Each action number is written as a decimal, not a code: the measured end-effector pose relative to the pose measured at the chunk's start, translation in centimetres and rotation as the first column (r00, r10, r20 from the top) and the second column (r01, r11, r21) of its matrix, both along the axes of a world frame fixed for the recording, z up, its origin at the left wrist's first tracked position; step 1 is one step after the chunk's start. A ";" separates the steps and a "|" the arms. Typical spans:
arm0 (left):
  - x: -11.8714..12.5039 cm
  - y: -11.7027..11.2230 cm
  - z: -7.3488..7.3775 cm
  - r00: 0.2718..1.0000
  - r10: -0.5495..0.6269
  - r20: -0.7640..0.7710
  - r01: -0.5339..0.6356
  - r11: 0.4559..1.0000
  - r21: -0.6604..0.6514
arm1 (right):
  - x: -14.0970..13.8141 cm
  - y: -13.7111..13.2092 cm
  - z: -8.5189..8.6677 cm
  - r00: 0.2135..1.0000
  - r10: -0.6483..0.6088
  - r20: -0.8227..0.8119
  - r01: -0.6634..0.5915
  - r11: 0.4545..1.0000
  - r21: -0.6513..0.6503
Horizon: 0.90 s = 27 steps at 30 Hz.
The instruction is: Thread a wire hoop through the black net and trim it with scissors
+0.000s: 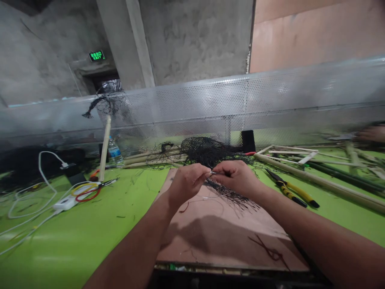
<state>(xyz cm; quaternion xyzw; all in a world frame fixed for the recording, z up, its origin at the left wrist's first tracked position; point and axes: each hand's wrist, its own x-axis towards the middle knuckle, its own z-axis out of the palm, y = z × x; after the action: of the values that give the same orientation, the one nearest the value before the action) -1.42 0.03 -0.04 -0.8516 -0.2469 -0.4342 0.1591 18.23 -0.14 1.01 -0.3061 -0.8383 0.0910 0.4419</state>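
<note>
Over the board, my left hand (pixel 191 180) and my right hand (pixel 236 176) meet with fingertips almost touching. Both are closed in a pinch on a short, thin silvery wire (pixel 212 172); its ends are hidden by the fingers. Just below and behind them spreads a bundle of black fibre strands (pixel 233 196), its tips fanning to the right. Farther back lies a larger tangle of black strands (pixel 204 149). Under my hands is a pinkish wooden board (pixel 237 251) with a fine wire loop and dark red twisted wire (pixel 272 252) on it.
Pliers with yellow-black handles (pixel 290 190) lie right, near bamboo poles (pixel 319 176). On the left of the green table (pixel 90 241) are a white power strip (pixel 64 202), cables, an upright bamboo stick (pixel 105 148) and a water bottle (pixel 114 150). A perforated metal screen (pixel 192 116) stands behind. Another person's hand (pixel 373 133) shows far right.
</note>
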 end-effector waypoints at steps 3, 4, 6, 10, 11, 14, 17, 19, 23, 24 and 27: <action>0.1 -0.1 0.1 1.000 -0.008 0.006 0.008 1.000 -0.022 | 0.0 0.1 -0.2 0.998 -0.021 0.062 0.014 0.992 0.126; 0.1 -0.1 0.1 1.000 -0.012 0.011 0.012 0.999 -0.034 | 0.1 0.2 -0.3 0.997 -0.028 0.077 0.015 0.988 0.157; 0.1 -0.1 0.0 0.999 -0.018 0.027 0.020 0.998 -0.060 | 0.1 0.4 -0.5 0.994 -0.045 0.097 0.023 0.977 0.214; 0.3 -0.2 0.0 0.999 -0.014 0.045 0.019 0.995 -0.102 | 0.3 0.9 -1.0 0.983 -0.111 0.144 0.054 0.936 0.348; 0.3 -0.2 0.0 0.999 -0.011 0.044 0.016 0.994 -0.112 | 0.4 1.0 -1.1 0.974 -0.141 0.176 0.063 0.919 0.388; 0.7 -0.5 0.1 0.998 0.000 0.057 0.008 0.989 -0.148 | 0.6 1.2 -1.2 0.925 -0.246 0.291 0.077 0.869 0.489; 1.2 -0.7 0.2 0.994 0.005 0.108 0.017 0.981 -0.195 | 0.5 1.3 -1.5 0.911 -0.295 0.288 0.120 0.858 0.500; 1.3 -0.8 0.2 0.990 0.013 0.141 0.016 0.979 -0.201 | 0.4 1.4 -1.7 0.943 -0.292 0.160 0.209 0.893 0.399; 0.7 -0.2 0.0 0.979 0.070 0.192 -0.047 0.991 -0.124 | 0.2 1.7 -1.6 0.979 -0.151 -0.138 0.129 0.979 -0.156; 0.4 0.0 -0.1 0.978 0.079 0.195 -0.063 0.994 -0.089 | 0.3 1.7 -1.4 0.983 -0.059 -0.176 0.004 0.955 -0.298; -0.5 0.5 -0.4 0.985 0.080 0.151 -0.086 0.996 0.038 | 0.5 1.4 -0.9 0.936 0.237 -0.260 -0.343 0.780 -0.524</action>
<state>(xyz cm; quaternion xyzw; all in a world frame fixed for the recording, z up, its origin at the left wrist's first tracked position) -1.90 0.58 -0.39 -0.8021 -0.2837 -0.4949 0.1769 18.74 1.28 0.16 -0.2796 -0.7678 0.4274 0.3867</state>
